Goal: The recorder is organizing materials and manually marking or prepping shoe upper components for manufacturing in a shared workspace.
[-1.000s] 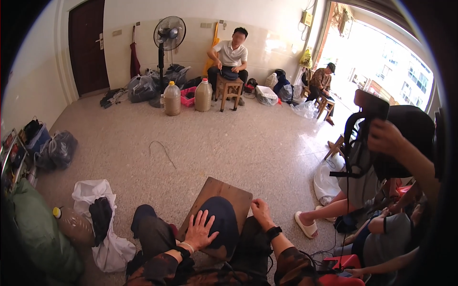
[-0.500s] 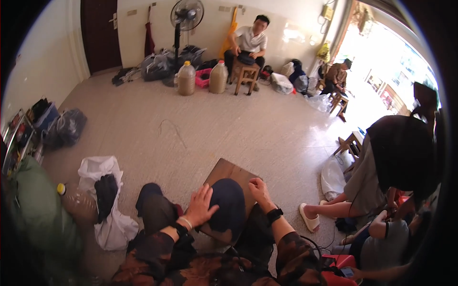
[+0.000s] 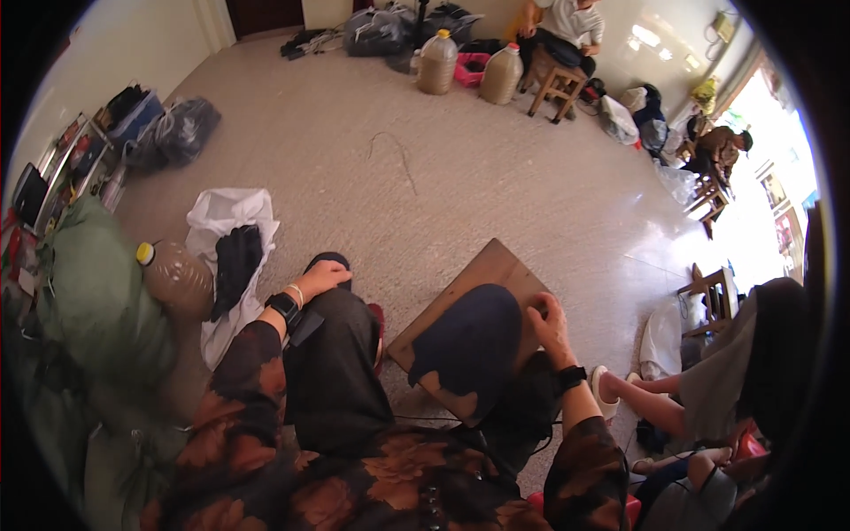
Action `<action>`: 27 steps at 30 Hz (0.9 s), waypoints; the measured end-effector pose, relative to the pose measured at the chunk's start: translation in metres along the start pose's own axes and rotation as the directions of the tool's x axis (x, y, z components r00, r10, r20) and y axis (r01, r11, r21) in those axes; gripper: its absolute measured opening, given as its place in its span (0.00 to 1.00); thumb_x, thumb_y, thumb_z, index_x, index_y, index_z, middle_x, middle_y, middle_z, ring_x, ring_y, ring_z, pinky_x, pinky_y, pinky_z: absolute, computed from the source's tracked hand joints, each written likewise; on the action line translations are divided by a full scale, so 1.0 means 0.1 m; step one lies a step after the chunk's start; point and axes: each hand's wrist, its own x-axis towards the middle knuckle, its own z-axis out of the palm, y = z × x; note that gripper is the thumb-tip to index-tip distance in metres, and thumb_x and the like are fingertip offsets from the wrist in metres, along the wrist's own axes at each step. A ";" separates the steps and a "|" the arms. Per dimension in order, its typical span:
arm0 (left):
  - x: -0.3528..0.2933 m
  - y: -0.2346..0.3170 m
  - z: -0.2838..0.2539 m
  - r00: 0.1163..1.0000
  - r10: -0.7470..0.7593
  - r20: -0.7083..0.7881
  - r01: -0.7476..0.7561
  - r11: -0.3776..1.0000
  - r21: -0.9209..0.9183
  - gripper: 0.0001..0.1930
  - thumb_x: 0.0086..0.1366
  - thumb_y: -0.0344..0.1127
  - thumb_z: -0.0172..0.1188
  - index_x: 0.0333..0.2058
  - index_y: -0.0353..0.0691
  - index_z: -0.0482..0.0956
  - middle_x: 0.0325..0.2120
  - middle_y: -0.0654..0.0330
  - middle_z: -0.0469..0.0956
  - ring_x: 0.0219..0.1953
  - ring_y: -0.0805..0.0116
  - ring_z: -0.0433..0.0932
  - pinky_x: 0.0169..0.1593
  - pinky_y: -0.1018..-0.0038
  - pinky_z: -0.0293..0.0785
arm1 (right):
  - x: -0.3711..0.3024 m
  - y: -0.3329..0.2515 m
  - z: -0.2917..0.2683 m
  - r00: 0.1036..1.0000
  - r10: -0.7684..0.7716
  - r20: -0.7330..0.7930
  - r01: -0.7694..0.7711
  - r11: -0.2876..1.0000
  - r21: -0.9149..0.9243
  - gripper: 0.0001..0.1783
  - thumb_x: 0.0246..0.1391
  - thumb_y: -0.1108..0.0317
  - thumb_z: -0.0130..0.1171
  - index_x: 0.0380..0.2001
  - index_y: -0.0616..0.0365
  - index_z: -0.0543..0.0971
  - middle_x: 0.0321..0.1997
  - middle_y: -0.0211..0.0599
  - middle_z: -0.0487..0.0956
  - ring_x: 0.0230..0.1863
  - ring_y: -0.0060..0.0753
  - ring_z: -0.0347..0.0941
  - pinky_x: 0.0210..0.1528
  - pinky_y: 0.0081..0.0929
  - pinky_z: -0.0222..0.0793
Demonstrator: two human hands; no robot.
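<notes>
A brown wooden board (image 3: pixel 498 262) lies across my right thigh. On it is a flat, dark blue cloth-like piece (image 3: pixel 469 338), rounded at its far end and ragged along the near edge. My right hand (image 3: pixel 551 329) is beside that piece's right edge, fingers curled in with the tips together; anything between them is too small to make out. A second dark blue piece (image 3: pixel 331 257) sits on my left knee. My left hand (image 3: pixel 322 277) is on it, its fingers bent over the piece. I wear a dark band on each wrist.
Left of my leg are a white sack (image 3: pixel 232 208) with dark cloth, a yellow-capped jug (image 3: pixel 180 279) and a big green bag (image 3: pixel 97 283). At right sits a person in grey (image 3: pixel 722 367). Further off are two large jugs (image 3: pixel 437 64), a seated person (image 3: pixel 571 26) and several bags.
My left hand has left the piece on the board and moved left onto the one on my knee. My right hand stays by the board's right side. The view has tilted down and shifted.
</notes>
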 end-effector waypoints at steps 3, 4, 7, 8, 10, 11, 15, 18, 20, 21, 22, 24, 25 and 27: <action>-0.02 -0.32 0.04 0.996 -0.083 0.018 0.084 0.930 -0.358 0.22 0.63 0.46 0.63 0.48 0.33 0.80 0.44 0.57 0.80 0.46 0.70 0.77 0.50 0.72 0.73 | 0.00 0.01 0.04 0.999 -0.033 -0.006 0.032 0.998 -0.049 0.29 0.48 0.66 0.65 0.54 0.61 0.73 0.63 0.50 0.67 0.66 0.52 0.59 0.69 0.41 0.55; -0.03 -0.38 0.08 0.993 -0.116 0.011 0.108 0.878 -0.466 0.22 0.64 0.47 0.62 0.47 0.33 0.80 0.43 0.59 0.80 0.45 0.72 0.77 0.49 0.73 0.74 | -0.02 0.02 0.04 1.000 0.006 0.025 -0.004 0.998 -0.069 0.34 0.46 0.65 0.66 0.59 0.61 0.70 0.68 0.51 0.61 0.70 0.55 0.54 0.72 0.42 0.51; -0.15 -1.10 0.13 0.909 0.396 -0.133 -0.417 0.862 -0.289 0.20 0.64 0.46 0.63 0.46 0.33 0.80 0.40 0.61 0.81 0.42 0.72 0.78 0.44 0.73 0.76 | 0.02 0.02 0.11 0.997 -0.072 0.011 0.072 0.981 -0.181 0.37 0.45 0.65 0.68 0.60 0.60 0.68 0.69 0.53 0.60 0.71 0.55 0.53 0.71 0.42 0.51; -0.10 -1.21 0.17 0.998 -0.055 0.007 0.051 0.869 -0.491 0.18 0.65 0.43 0.62 0.46 0.35 0.81 0.37 0.63 0.80 0.36 0.73 0.78 0.38 0.76 0.76 | 0.05 0.06 0.06 0.996 -0.074 0.053 0.082 0.981 -0.175 0.42 0.44 0.62 0.70 0.63 0.60 0.66 0.70 0.53 0.59 0.71 0.55 0.53 0.72 0.43 0.50; -0.27 -1.54 0.15 0.996 -0.085 0.030 0.090 0.920 -0.380 0.17 0.65 0.42 0.62 0.45 0.36 0.81 0.34 0.64 0.80 0.32 0.74 0.77 0.34 0.76 0.74 | 0.12 -0.01 0.01 0.994 -0.060 0.093 0.074 0.984 -0.160 0.44 0.44 0.61 0.70 0.64 0.59 0.65 0.70 0.53 0.59 0.71 0.55 0.53 0.72 0.44 0.51; -0.35 -1.67 0.14 0.995 -0.087 0.040 0.095 0.963 -0.254 0.15 0.65 0.41 0.62 0.44 0.37 0.82 0.32 0.65 0.80 0.29 0.74 0.76 0.30 0.77 0.73 | 0.16 -0.05 0.02 0.992 -0.065 0.106 0.080 0.987 -0.142 0.45 0.44 0.59 0.71 0.65 0.59 0.64 0.71 0.53 0.59 0.71 0.55 0.54 0.72 0.45 0.51; -0.34 -1.66 0.11 0.964 -0.261 0.053 0.264 0.914 -0.308 0.11 0.64 0.40 0.62 0.38 0.38 0.83 0.27 0.68 0.78 0.25 0.77 0.73 0.25 0.77 0.67 | 0.27 0.01 -0.02 0.990 0.094 0.109 -0.070 0.976 -0.205 0.51 0.44 0.53 0.71 0.68 0.57 0.60 0.70 0.52 0.61 0.71 0.54 0.53 0.73 0.46 0.47; -0.11 -1.82 0.13 0.969 -0.242 0.039 0.244 0.934 -0.262 0.12 0.63 0.39 0.62 0.37 0.36 0.83 0.25 0.67 0.78 0.24 0.78 0.73 0.26 0.78 0.68 | 0.28 0.07 -0.02 0.985 0.134 0.104 -0.101 0.955 -0.278 0.51 0.45 0.51 0.70 0.69 0.55 0.59 0.69 0.51 0.61 0.72 0.53 0.52 0.73 0.45 0.43; 0.11 -1.67 0.10 0.966 -0.248 0.078 0.258 0.950 -0.177 0.12 0.62 0.39 0.63 0.36 0.35 0.83 0.24 0.66 0.78 0.23 0.78 0.73 0.26 0.77 0.68 | 0.28 0.08 -0.04 0.980 0.161 0.120 -0.117 0.945 -0.306 0.51 0.45 0.51 0.69 0.69 0.55 0.59 0.70 0.51 0.61 0.72 0.53 0.51 0.73 0.46 0.42; 0.20 -1.61 0.03 0.963 -0.251 0.103 0.260 0.962 -0.086 0.12 0.61 0.39 0.64 0.35 0.34 0.83 0.23 0.65 0.78 0.23 0.77 0.73 0.26 0.76 0.69 | 0.30 0.04 -0.02 0.977 0.167 0.135 -0.121 0.947 -0.298 0.51 0.45 0.50 0.69 0.69 0.55 0.58 0.70 0.51 0.61 0.72 0.53 0.50 0.73 0.46 0.42; 0.35 -1.67 0.01 0.987 -0.135 0.091 0.137 0.991 -0.014 0.12 0.59 0.38 0.65 0.34 0.33 0.83 0.22 0.64 0.79 0.23 0.77 0.74 0.28 0.75 0.71 | 0.30 0.01 -0.01 0.973 0.175 0.148 -0.126 0.949 -0.290 0.51 0.45 0.50 0.68 0.70 0.55 0.58 0.70 0.51 0.60 0.72 0.53 0.50 0.74 0.46 0.41; 0.63 -1.47 -0.04 0.998 -0.027 0.057 0.020 0.991 0.130 0.14 0.56 0.39 0.67 0.35 0.32 0.83 0.28 0.55 0.83 0.30 0.67 0.81 0.37 0.70 0.76 | 0.30 -0.02 -0.02 0.971 0.185 0.152 -0.132 0.942 -0.307 0.52 0.45 0.49 0.68 0.70 0.55 0.57 0.70 0.51 0.60 0.73 0.53 0.49 0.74 0.46 0.41; 0.76 -1.27 -0.05 0.999 0.010 0.047 -0.019 0.984 0.179 0.15 0.56 0.39 0.67 0.36 0.33 0.83 0.30 0.52 0.84 0.33 0.63 0.83 0.40 0.69 0.77 | 0.28 -0.03 -0.05 0.970 0.194 0.146 -0.138 0.935 -0.325 0.52 0.45 0.49 0.68 0.70 0.54 0.57 0.71 0.51 0.59 0.73 0.53 0.48 0.74 0.46 0.41; 1.02 -1.10 -0.14 0.995 -0.014 0.101 -0.013 0.966 0.258 0.15 0.55 0.39 0.67 0.37 0.33 0.84 0.32 0.51 0.84 0.36 0.60 0.83 0.41 0.67 0.77 | 0.28 -0.06 -0.03 0.966 0.209 0.153 -0.151 0.935 -0.321 0.53 0.46 0.46 0.67 0.70 0.55 0.56 0.71 0.51 0.58 0.73 0.53 0.47 0.74 0.47 0.40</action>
